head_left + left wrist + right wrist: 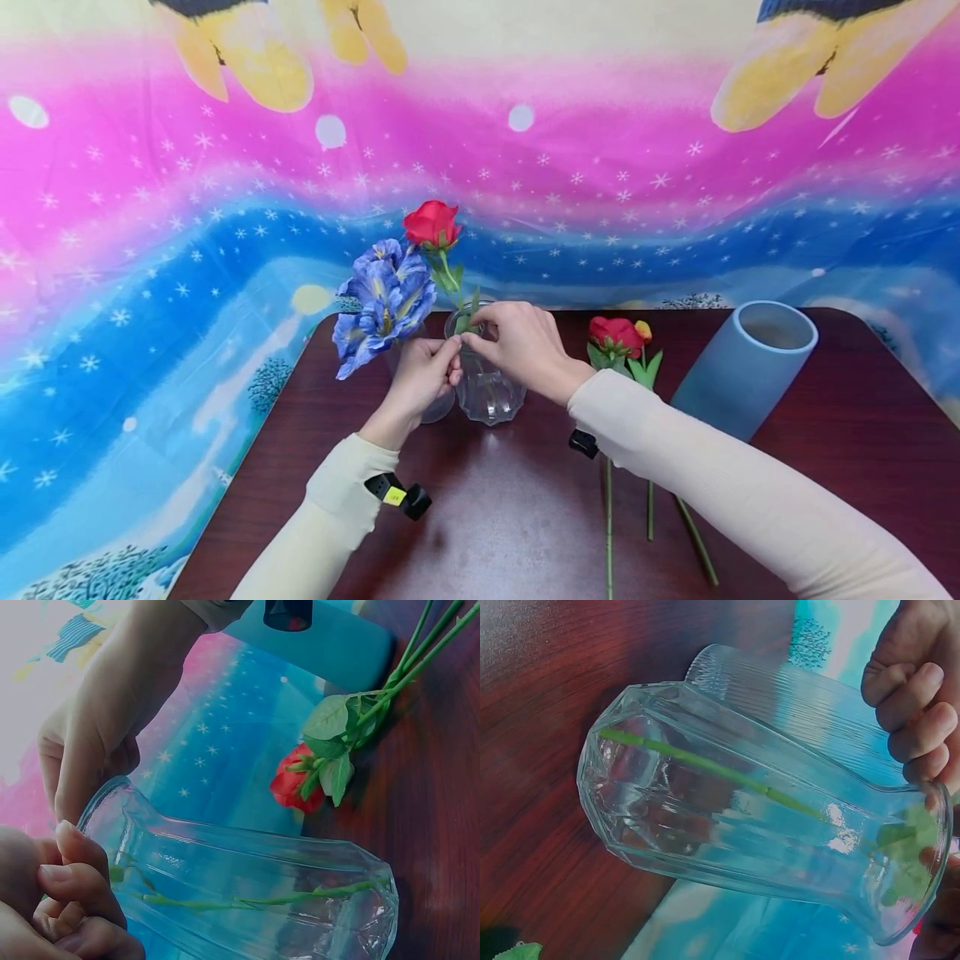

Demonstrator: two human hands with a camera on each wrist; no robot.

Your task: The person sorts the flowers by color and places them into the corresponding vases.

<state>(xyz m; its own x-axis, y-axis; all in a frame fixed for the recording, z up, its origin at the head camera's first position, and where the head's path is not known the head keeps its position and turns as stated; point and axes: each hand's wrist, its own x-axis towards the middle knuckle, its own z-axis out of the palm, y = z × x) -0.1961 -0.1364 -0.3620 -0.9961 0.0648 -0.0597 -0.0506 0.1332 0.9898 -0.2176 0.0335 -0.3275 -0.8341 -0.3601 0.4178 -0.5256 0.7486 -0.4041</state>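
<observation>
A red rose (432, 223) stands in a clear faceted glass vase (491, 392); its green stem (705, 765) reaches the vase's bottom. My left hand (426, 371) is at the left of the rim, thumb and forefinger pinching the rose's greenery, other fingers curled. From the right, my right hand (528, 346) pinches the rose's leaves at the mouth with thumb and forefinger. The two hands' fingertips nearly meet. Close on the left, blue irises (386, 300) rise from a ribbed clear vase (795, 705), partly hidden by my left hand.
Right of the vase lie another red rose (617, 335) and a yellow bud (643, 331), stems toward the near edge, partly under my right forearm. A tall blue-grey vase (742, 375) stands farther right on the dark wooden table (495, 517). A printed cloth (570, 167) hangs behind.
</observation>
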